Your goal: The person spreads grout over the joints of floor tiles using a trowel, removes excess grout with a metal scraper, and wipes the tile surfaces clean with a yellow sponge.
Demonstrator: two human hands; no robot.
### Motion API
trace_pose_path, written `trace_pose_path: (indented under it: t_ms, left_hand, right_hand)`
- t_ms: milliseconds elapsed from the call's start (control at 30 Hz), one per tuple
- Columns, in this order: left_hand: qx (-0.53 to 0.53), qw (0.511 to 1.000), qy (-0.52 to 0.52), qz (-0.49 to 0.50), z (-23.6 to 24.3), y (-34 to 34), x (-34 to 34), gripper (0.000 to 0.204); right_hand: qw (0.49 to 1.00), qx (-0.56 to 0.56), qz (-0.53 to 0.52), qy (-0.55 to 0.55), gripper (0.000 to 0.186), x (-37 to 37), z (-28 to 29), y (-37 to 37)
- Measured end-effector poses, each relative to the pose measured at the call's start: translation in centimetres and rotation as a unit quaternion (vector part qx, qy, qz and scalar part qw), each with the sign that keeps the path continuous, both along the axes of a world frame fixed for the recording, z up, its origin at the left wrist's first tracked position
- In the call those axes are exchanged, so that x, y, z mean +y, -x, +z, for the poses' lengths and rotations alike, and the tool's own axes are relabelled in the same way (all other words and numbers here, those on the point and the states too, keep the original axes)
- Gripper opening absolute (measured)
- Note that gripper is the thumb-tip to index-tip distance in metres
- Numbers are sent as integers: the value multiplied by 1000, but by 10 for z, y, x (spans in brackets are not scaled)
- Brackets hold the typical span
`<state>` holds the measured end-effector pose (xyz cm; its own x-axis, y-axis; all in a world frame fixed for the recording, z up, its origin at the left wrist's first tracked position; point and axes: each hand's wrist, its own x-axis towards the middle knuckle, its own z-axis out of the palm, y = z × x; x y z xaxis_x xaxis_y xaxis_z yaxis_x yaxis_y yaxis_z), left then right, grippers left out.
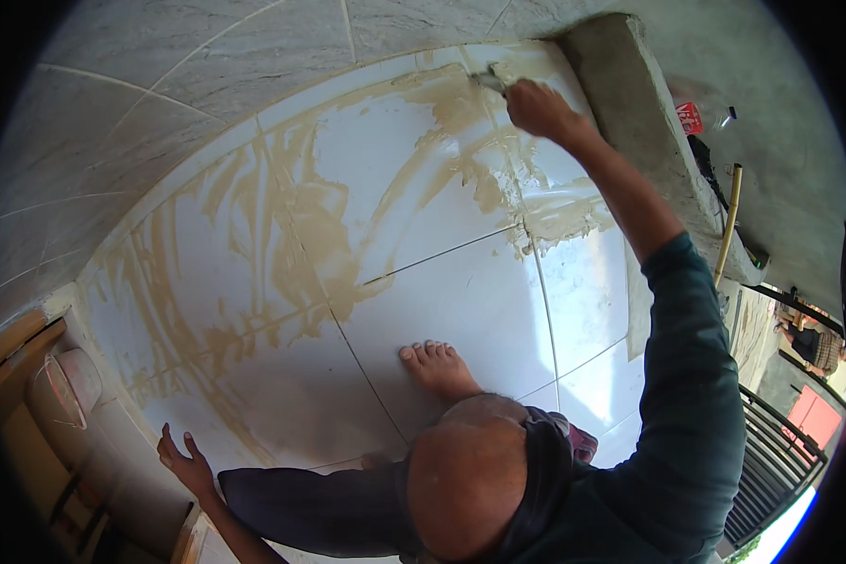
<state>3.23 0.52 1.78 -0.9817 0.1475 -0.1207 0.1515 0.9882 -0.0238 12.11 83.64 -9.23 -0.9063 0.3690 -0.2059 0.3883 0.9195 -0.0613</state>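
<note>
My right hand (539,108) is closed around a flat-bladed spreading tool (487,81) at the floor's far edge, with wet beige paste on and around the blade. The same paste (320,211) lies in streaks and patches over the white floor tiles (442,291) and their joints. My left hand (186,461) is low at the left, its fingers apart and holding nothing, beside my dark-trousered leg. My bare foot (437,367) stands on the tiles, below it my bare bent knee.
A grey concrete ledge (606,85) runs along the right, with a red-labelled bottle (691,117) and a bamboo pole (728,221) beyond. Marbled tile (141,103) borders the top. A white bucket (70,385) sits left. Far right are a black gate (766,461) and another person (813,343).
</note>
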Motion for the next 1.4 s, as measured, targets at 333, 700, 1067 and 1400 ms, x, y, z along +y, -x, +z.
trace_pose_path:
  t_ms: [333,700,1067,1400]
  left_hand:
    - [-3,1000,-1,8,-35,-27,-54,48]
    - [7,997,-31,65,-43,-42,-46,45]
    - [20,997,-65,26,-52,-18,-26,44]
    - [16,996,-74,-40,-29,-18,-28,43]
  right_hand:
    - [998,-3,-55,-24,27,72,28,26]
    - [993,-53,-54,90,27,-138,29,-198]
    - [981,22,-134,141,21,-155,64,-229]
    - [984,111,-95,105,33,-145,60,-262]
